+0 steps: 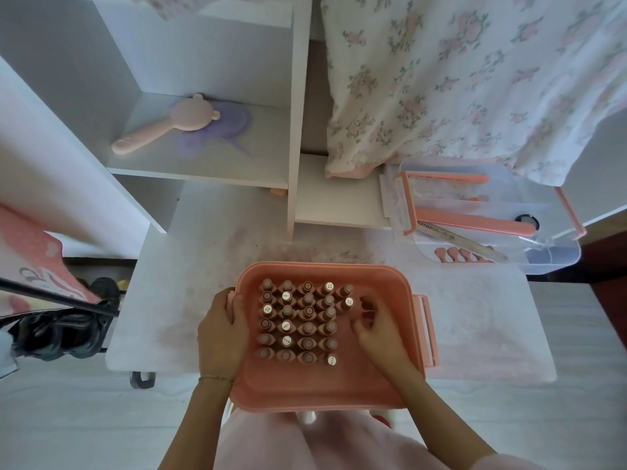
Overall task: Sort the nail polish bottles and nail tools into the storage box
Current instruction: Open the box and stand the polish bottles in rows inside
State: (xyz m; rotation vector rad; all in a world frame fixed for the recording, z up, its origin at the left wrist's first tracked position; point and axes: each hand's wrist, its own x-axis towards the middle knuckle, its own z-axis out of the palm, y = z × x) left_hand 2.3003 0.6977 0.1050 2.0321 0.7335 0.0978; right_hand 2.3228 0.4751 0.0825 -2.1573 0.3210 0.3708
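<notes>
The upright nail polish bottles (298,322) nearly fill my salmon-pink plastic storage box (390,388); left hand (222,329) clamps its rim, right hand (376,329), fingers loosely curled and seemingly empty, should next extend the last column.

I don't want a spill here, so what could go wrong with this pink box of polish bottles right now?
1. The pink box overhangs the table's near edge toward the lap; with only the left hand gripping its rim, it could tip.
2. The right hand reaches in beside the upright bottles; a nudge could topple the packed rows.
3. The clear tray of nail tools sits at the table's far right corner and could get knocked off.
</notes>
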